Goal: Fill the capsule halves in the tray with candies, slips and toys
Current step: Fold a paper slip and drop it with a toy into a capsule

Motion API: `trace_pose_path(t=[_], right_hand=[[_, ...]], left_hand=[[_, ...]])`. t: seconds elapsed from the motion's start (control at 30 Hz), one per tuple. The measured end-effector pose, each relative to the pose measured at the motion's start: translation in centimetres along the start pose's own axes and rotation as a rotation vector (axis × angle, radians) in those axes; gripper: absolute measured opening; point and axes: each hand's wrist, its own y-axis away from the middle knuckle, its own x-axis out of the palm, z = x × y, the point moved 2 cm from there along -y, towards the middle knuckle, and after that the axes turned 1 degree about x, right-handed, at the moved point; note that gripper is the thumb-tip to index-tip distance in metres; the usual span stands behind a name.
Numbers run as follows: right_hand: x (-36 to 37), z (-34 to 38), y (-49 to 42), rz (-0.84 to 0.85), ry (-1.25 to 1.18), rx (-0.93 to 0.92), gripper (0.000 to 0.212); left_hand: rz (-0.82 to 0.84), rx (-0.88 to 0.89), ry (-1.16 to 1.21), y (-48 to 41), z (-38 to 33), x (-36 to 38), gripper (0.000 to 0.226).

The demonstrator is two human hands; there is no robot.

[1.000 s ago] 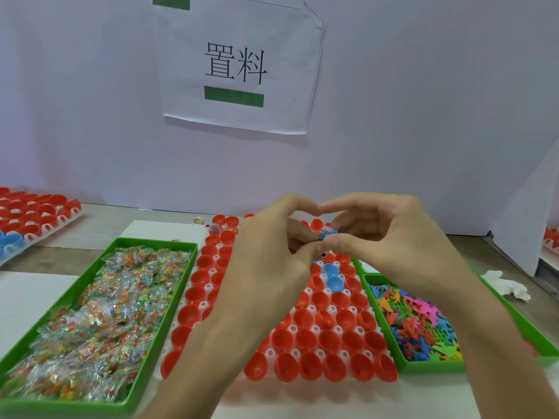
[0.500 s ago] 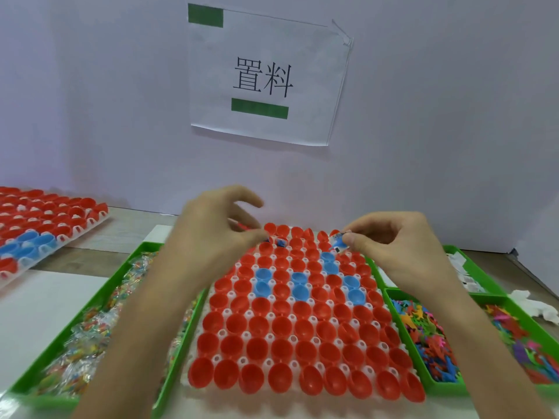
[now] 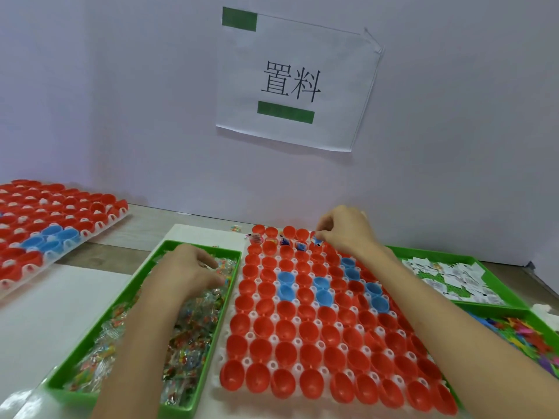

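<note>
Head view | capsule tray (image 3: 250, 336) holding red and blue halves | candy bin (image 3: 133, 291) just beside tray's left edge | left hand (image 3: 193, 267) in that bin, fingers curled among packets, hold unclear | right hand (image 3: 344, 234) over tray's far row, pinching blue-printed slip (image 3: 317, 240)

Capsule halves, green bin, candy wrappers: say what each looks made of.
Capsule halves: probably hard plastic; smooth, glossy, uniformly red or blue. Green bin: apparently rigid plastic; moulded rim, slight sheen. Candy wrappers: thin clear film, crinkled, with glints and colours showing through.
</note>
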Motion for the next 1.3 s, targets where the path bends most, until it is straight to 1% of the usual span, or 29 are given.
trace_pose_path(t=[0.17,0.3,0.47,0.6,0.73,0.83,0.93,1.07,1.13,1.3], right_hand=[[1.2,-0.6,-0.2,0.034,0.039,0.021,0.004],[2.1,-0.7,0.1,0.035,0.018,0.019,0.006],[2.4,-1.0,0.0,0.04,-0.096,0.052,0.003],[2.6,-1.4,-0.2,0.025,-0.168,0.064,0.007],[2.6,-2.3,-0.4,0.061,-0.247,0.101,0.002],[2.5,-2.5,-0.5,0.1,-0.261,0.123,0.008],[2.6,-2.4,-0.5,0.09,-0.267,0.132,0.015],[2.5,-2.2,-0.7,0.102,-0.243,0.107,0.013],[2.4,-2.1,-0.7,0.109,-0.229,0.089,0.018],[2.3,-2.4,-0.8,0.067,-0.262,0.097,0.023]], left_hand=[[-0.033,-0.01,0.003,-0.2,0.2,0.3,0.023],[-0.024,-0.015,0.002,-0.2,0.1,0.3,0.011],[-0.025,-0.022,-0.003,-0.4,0.5,0.6,0.012],[-0.056,-0.017,-0.022,-0.6,0.7,0.6,0.015],[-0.076,-0.001,-0.024,-0.5,0.5,0.3,0.013],[-0.075,0.006,-0.028,-0.4,0.3,0.1,0.012],[-0.08,0.011,-0.03,-0.1,0.0,0.2,0.013],[-0.086,0.025,-0.007,0.1,0.0,0.0,0.013],[-0.096,0.028,0.025,0.2,-0.1,-0.2,0.013],[-0.106,0.031,0.071,0.2,-0.2,-0.6,0.011]])
